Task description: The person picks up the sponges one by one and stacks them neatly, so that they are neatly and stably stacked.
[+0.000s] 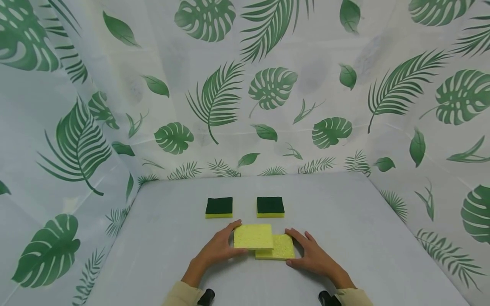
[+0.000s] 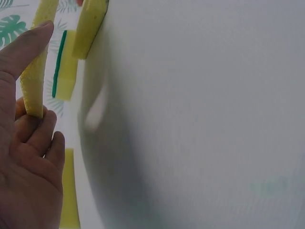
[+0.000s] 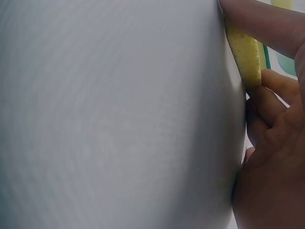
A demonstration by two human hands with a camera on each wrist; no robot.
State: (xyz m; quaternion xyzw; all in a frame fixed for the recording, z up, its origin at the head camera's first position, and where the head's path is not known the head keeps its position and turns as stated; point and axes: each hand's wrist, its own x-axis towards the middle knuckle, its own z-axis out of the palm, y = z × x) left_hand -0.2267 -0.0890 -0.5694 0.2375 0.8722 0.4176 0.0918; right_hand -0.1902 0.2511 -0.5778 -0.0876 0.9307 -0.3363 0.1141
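Note:
My left hand point(image 1: 219, 247) holds a yellow sponge point(image 1: 252, 236) by its left end, thumb at the near edge and fingers at the far edge. In the left wrist view this sponge point(image 2: 34, 88) is up off the table. My right hand point(image 1: 314, 256) grips a second yellow sponge point(image 1: 282, 248) at its right end, between thumb and fingers. That sponge lies low at the table surface, as the right wrist view of the sponge point(image 3: 245, 55) also shows. From the head, the left sponge overlaps the right one's upper left corner. Both show yellow faces upward.
Two more sponges, the left one point(image 1: 219, 207) and the right one point(image 1: 270, 206), lie side by side beyond my hands, dark green scouring sides up. The white table point(image 1: 153, 238) meets leaf-patterned cloth walls point(image 1: 237, 140) at its back and sides.

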